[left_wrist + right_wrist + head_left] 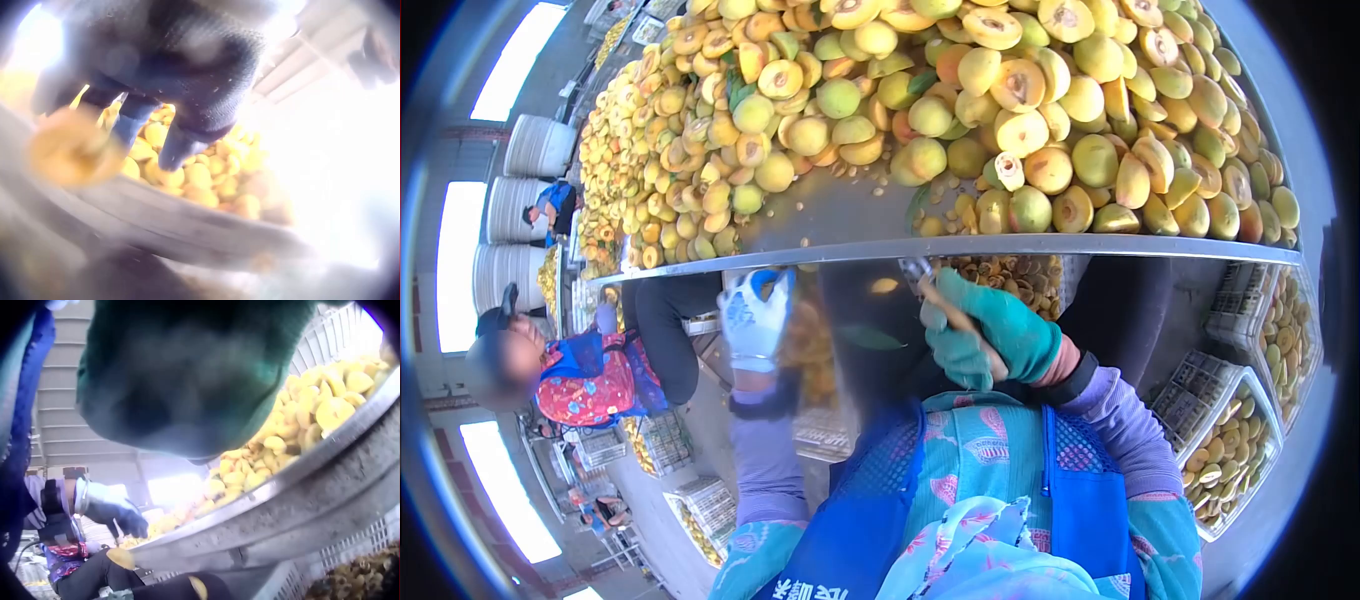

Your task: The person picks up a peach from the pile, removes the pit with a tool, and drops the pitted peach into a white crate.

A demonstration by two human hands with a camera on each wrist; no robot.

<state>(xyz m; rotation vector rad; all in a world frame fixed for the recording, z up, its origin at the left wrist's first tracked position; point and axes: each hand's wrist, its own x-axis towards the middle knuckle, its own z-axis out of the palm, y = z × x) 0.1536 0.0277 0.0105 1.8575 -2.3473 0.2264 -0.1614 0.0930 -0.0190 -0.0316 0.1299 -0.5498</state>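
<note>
My right hand, in a green glove, grips the wooden handle of a tool with a metal head, just below the table's metal rim. Its green glove fills the top of the right wrist view, where the tool is hidden. My left hand, in a white and blue glove, is at the rim farther left, its fingers loosely bent with no fruit visibly held. A blurred fruit half is in the air beside it; two fruit halves show below the left hand in the right wrist view.
Halved and whole yellow fruit covers much of the table. Crates of fruit halves stand at the lower right; a container of brown pieces is under the rim. A person in a red patterned top sits at the left.
</note>
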